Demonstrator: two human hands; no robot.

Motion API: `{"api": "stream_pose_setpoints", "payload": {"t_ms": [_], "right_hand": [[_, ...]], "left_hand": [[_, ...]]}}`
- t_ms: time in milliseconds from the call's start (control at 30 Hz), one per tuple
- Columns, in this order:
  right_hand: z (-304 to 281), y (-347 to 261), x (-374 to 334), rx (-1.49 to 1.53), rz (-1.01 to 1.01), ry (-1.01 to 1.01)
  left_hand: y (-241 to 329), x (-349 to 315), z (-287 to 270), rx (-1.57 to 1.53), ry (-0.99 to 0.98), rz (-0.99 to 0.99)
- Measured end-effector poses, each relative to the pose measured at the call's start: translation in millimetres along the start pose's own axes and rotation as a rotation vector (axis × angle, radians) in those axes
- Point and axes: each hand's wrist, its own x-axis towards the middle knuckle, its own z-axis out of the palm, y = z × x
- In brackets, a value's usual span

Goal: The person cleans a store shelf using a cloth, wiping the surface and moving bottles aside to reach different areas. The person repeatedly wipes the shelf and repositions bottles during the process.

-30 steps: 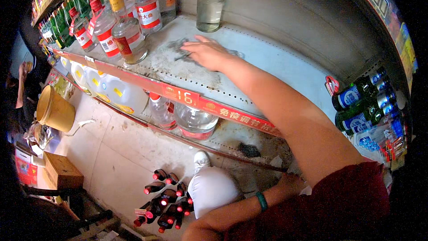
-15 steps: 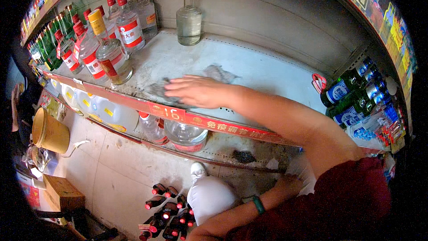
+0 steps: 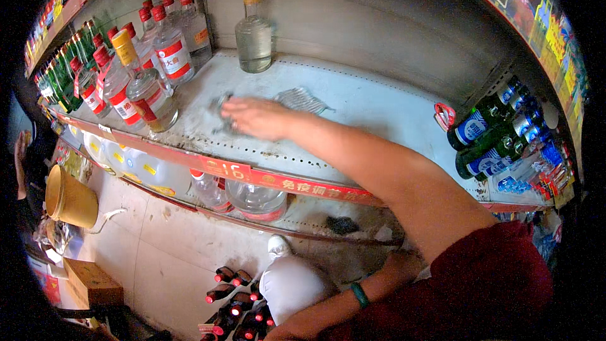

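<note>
My right hand (image 3: 255, 118) presses a grey striped cloth (image 3: 305, 100) onto the pale metal shelf (image 3: 379, 123), its fingers stretched over part of the rag. One end of the cloth shows beyond my wrist, and a bunched dark part sticks out by the fingertips. Behind the hand stands a clear bottle with a gold cap (image 3: 254, 44); a second gold-capped bottle (image 3: 150, 98) is to the left, beside several red-capped bottles (image 3: 172, 50). My left hand (image 3: 404, 264) is low at the right near my leg; its fingers are hidden from sight.
Green bottles (image 3: 483, 127) lie on their sides at the shelf's right end. A red price strip (image 3: 284, 180) runs along the front edge. Large clear jugs (image 3: 255, 199) stand on the lower shelf. Several dark red-capped bottles (image 3: 237, 303), a tan bucket (image 3: 71, 196) and a box (image 3: 91, 281) are on the floor.
My right hand has slid back from the shelf's front edge and slightly left, dragging the cloth with it. The left arm has stayed about the same, and the view has shifted a little.
</note>
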Motion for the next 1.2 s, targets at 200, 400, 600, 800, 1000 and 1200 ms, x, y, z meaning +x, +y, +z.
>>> {"api": "stream_pose_setpoints", "payload": {"t_ms": [200, 400, 600, 800, 1000, 1200], "right_hand": [[-20, -25, -26, 0.312, -0.037, 0.018], [-75, 16, 4, 0.505, 0.466, 0.594], [-110, 72, 71, 0.187, 0.525, 0.897], [-124, 112, 105, 0.508, 0.500, 0.744], [-126, 99, 93, 0.236, 0.467, 0.807], [-147, 100, 37, 0.210, 0.493, 0.796]], "left_hand": [[-4, -2, -17, -0.062, 0.043, 0.056], [-11, -5, -39, -0.104, -0.080, 0.052], [-30, 24, 20, -0.050, -0.014, 0.036], [-8, 0, -30, -0.146, 0.104, 0.073], [-22, -18, -66, -0.061, 0.234, 0.357], [-10, 1, -31, -0.065, 0.052, 0.089]]}}
